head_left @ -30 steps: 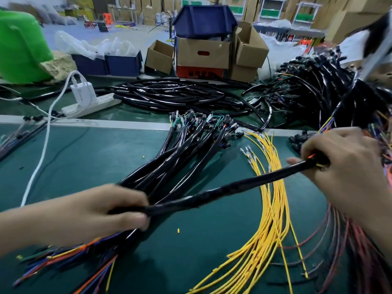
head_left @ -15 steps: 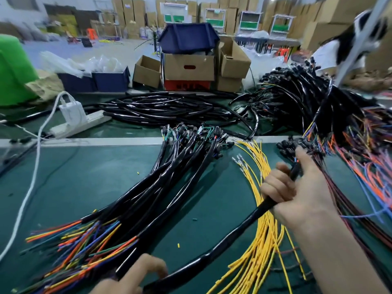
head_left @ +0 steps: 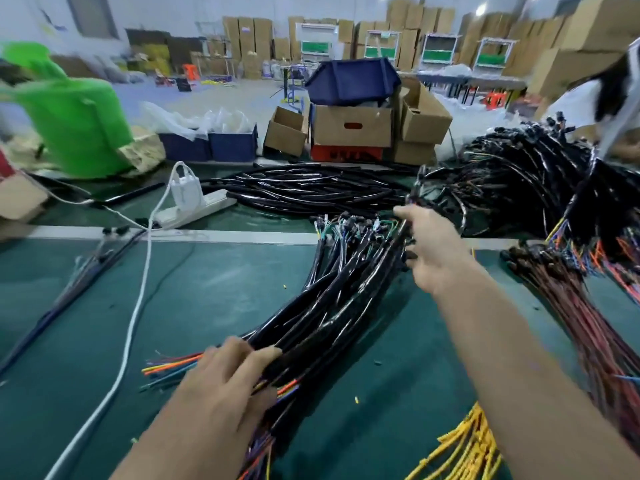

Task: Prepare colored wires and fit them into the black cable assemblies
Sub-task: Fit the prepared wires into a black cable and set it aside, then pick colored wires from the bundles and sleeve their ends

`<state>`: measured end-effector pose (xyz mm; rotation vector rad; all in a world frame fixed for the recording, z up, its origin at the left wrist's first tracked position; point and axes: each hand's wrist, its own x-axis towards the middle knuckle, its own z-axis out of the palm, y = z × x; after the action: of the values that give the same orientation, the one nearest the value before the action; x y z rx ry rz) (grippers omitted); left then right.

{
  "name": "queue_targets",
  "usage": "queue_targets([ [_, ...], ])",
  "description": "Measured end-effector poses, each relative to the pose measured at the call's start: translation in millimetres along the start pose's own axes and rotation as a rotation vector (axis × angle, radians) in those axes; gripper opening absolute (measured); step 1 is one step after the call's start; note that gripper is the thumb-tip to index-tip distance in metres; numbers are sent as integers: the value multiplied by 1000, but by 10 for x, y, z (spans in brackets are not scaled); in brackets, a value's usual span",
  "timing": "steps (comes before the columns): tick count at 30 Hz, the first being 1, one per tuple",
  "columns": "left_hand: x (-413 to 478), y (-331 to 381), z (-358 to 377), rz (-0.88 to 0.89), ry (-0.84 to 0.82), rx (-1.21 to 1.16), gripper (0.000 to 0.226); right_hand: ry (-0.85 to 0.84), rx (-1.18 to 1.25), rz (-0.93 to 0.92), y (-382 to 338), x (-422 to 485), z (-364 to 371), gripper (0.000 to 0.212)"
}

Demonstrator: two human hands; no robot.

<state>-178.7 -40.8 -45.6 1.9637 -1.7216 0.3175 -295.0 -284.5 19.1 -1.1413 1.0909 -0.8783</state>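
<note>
Centrally, a bundle of black cable assemblies (head_left: 346, 299) lies slantwise on the green bench mat (head_left: 207, 289), its connector end far and its coloured wire ends (head_left: 169, 367) near. The left hand (head_left: 225, 386) rests on the bundle's near end, its fingers laid across and bent over the cables; whether they close round them cannot be told. The right hand (head_left: 436, 251) is at the bundle's far end, its fingers curled round the cables at the right edge. Yellow wires (head_left: 464, 445) lie near and right of the bundle, and red and brown wires (head_left: 588, 323) further right. A white cord (head_left: 138, 306) runs left of the bundle to a white power strip (head_left: 197, 209) beyond it.
</note>
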Motion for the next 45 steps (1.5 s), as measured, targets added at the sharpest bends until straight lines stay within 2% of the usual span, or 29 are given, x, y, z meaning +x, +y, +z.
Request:
queue_targets([
  [2,-93,-121,13,60,105,37,40,96,-288,-86,364,-106,105,74],
  [5,-185,-586,-107,5,147,-2,39,-10,-721,-259,964,-361,225,67],
  [7,-251,-1108,-219,-213,142,18,37,-69,-925,-340,1190,-409,253,62],
  [9,-320,-1707,-282,-563,104,146,38,-85,-998,-368,1271,-427,261,61],
  [11,-394,-2105,-299,-881,-76,305,55,-71,-1018,-386,1291,-429,250,61],
  [13,-499,-2246,-270,-984,-245,427,59,-57,-1038,-396,1308,-430,250,62],
  [18,-529,-2247,-263,-892,-27,369,19,-53,-1022,-443,1312,-418,261,63],
  [22,-469,-2319,-296,-938,-48,347,16,-59,-1032,-449,1307,-448,256,64],
  [29,-401,-2396,-497,-939,214,304,5,-59,-1014,-463,1305,-464,234,64],
  [31,-351,-2376,-574,-909,344,244,6,-58,-1008,-466,1306,-466,233,64],
  [34,-230,-2365,-918,-789,675,113,10,-47,-989,-478,1312,-463,232,63],
  [35,-194,-2391,-1071,-749,739,42,11,-48,-984,-481,1316,-460,230,63],
  [37,-120,-2350,-1342,-721,728,-86,9,-48,-978,-480,1330,-445,227,63],
  [39,10,-2032,-1493,-670,689,-223,28,-35,-956,-485,1333,-449,240,61],
  [41,221,-1433,-1464,-533,688,-368,29,1,-849,-616,1322,-475,263,48],
  [43,395,-790,-1281,-301,634,-469,13,-38,-608,-740,1283,-557,284,32],
  [45,450,-322,-961,-164,449,-510,13,-243,-248,-645,1197,-682,296,45],
])
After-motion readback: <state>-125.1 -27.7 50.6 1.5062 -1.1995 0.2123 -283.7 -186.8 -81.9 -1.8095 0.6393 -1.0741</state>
